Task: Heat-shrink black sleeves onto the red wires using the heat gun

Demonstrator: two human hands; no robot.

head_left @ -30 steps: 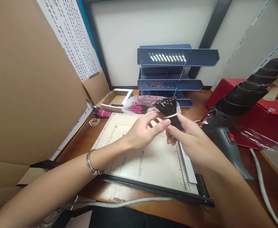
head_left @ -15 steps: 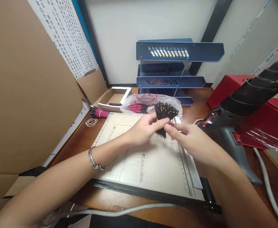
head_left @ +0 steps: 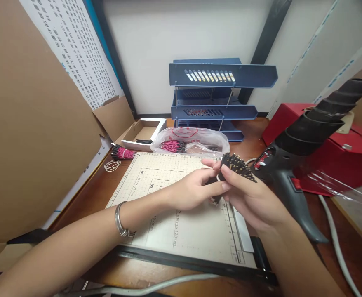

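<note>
Both hands are closed around a bundle of thin black wires (head_left: 238,168) with gold-coloured tips, held above a paper trimmer (head_left: 199,235). My left hand (head_left: 193,190) grips its lower middle, thumb lying across it. My right hand (head_left: 252,198) wraps the upper part from the right, its thumb near a white band (head_left: 219,177) around the bundle. The tips fan out up and to the right, while the lower end shows below my left thumb. Fingers hide much of the bundle's middle.
A heat gun (head_left: 294,177) stands at the right before a red box (head_left: 329,156). Behind the trimmer lie a plastic bag (head_left: 196,134) of pink and black wires, a tied wire bundle (head_left: 123,153), rubber bands (head_left: 112,166) and an open carton (head_left: 144,131). Blue trays (head_left: 221,76) stand behind.
The bundle has come lower and to the right, and its tips now lean right. My right hand has gone from fingertips beside it to wrapping round it. The view has shifted slightly.
</note>
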